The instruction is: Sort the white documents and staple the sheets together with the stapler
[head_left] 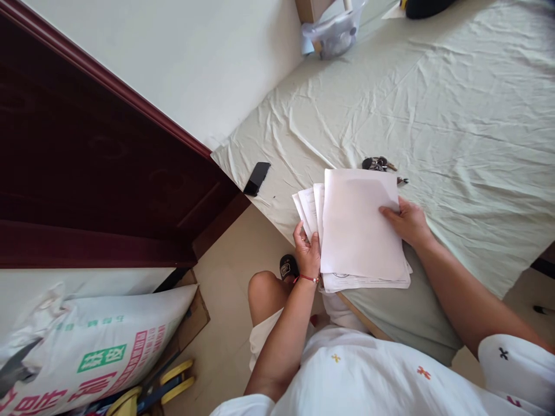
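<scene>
A stack of white paper sheets (362, 225) is held over the near edge of the bed-like surface, its top sheet blank. Several sheets (309, 208) fan out at its left side, and printed lines show along the bottom edge. My left hand (307, 251), with a red bracelet at the wrist, is closed on the fanned sheets at the left edge. On the right edge, my right hand (407, 221) grips the stack, thumb on top and fingers underneath, mostly hidden.
A bunch of keys (378, 164) lies just beyond the papers on the pale green sheet (468, 115). Near the left corner is a black phone (257, 178). A clear plastic basket (338, 37) stands against the wall. A large white sack (99, 346) rests at lower left.
</scene>
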Action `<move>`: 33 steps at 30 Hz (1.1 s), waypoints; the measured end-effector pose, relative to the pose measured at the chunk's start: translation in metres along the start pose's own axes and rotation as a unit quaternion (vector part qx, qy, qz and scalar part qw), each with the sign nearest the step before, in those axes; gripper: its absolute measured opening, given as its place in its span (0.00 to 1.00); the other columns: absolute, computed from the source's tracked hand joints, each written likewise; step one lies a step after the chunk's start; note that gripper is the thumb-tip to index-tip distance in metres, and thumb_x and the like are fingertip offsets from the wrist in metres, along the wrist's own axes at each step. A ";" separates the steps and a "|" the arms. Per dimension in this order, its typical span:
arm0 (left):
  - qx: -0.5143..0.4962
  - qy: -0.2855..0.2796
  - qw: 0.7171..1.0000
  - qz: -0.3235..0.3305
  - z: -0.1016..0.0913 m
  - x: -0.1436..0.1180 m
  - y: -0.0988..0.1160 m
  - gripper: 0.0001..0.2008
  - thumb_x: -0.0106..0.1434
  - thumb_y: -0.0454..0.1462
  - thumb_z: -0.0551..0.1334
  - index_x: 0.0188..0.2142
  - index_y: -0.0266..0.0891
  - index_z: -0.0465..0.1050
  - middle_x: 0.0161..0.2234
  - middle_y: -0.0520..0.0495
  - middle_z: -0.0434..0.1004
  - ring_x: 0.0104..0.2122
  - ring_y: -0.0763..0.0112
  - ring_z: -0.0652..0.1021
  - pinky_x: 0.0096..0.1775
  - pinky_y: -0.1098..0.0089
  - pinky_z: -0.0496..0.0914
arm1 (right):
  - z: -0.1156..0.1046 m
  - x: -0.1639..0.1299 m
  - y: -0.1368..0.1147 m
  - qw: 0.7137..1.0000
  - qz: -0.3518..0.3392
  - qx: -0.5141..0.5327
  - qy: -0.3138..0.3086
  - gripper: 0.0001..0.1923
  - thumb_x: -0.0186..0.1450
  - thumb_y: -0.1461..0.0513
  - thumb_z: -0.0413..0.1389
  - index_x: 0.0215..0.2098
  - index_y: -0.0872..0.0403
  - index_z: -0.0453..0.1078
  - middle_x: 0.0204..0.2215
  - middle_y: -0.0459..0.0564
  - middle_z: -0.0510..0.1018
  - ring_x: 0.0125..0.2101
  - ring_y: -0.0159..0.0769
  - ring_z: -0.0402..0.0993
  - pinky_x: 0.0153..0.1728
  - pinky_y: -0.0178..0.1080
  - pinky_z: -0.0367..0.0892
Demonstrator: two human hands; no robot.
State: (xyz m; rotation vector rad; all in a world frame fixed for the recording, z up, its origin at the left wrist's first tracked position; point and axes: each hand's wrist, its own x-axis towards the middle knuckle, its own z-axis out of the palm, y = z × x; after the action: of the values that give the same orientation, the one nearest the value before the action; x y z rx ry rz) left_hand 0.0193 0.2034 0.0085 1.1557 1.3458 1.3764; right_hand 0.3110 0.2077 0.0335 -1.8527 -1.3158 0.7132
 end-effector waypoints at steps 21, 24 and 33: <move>-0.051 -0.053 0.995 -0.071 -0.006 0.003 0.003 0.21 0.58 0.55 0.73 0.34 0.40 0.77 0.32 0.53 0.80 0.36 0.69 0.78 0.44 0.69 0.72 | 0.005 -0.007 -0.008 0.994 -0.021 0.105 -0.004 0.19 0.63 0.47 0.59 0.41 0.52 0.74 0.33 0.51 0.80 0.33 0.44 0.75 0.33 0.43 0.69; -0.075 -0.036 0.992 -0.096 -0.003 0.003 0.006 0.23 0.54 0.56 0.76 0.33 0.40 0.78 0.33 0.52 0.82 0.35 0.69 0.79 0.44 0.68 0.73 | 0.003 -0.005 -0.007 0.996 0.000 0.091 0.003 0.19 0.62 0.46 0.60 0.42 0.51 0.73 0.32 0.51 0.80 0.32 0.44 0.75 0.32 0.43 0.69; -0.119 0.016 0.982 -0.147 0.001 0.002 0.011 0.31 0.41 0.54 0.82 0.40 0.40 0.81 0.40 0.46 0.88 0.37 0.64 0.83 0.45 0.63 0.77 | -0.001 -0.007 -0.008 0.987 0.032 0.152 -0.029 0.19 0.62 0.46 0.62 0.41 0.51 0.77 0.33 0.51 0.83 0.31 0.44 0.76 0.29 0.42 0.70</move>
State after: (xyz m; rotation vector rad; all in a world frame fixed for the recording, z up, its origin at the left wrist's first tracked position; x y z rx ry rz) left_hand 0.0199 0.2053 0.0195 0.7473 1.2754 1.3008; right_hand 0.3053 0.2027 0.0408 -1.6436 -1.1154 0.9513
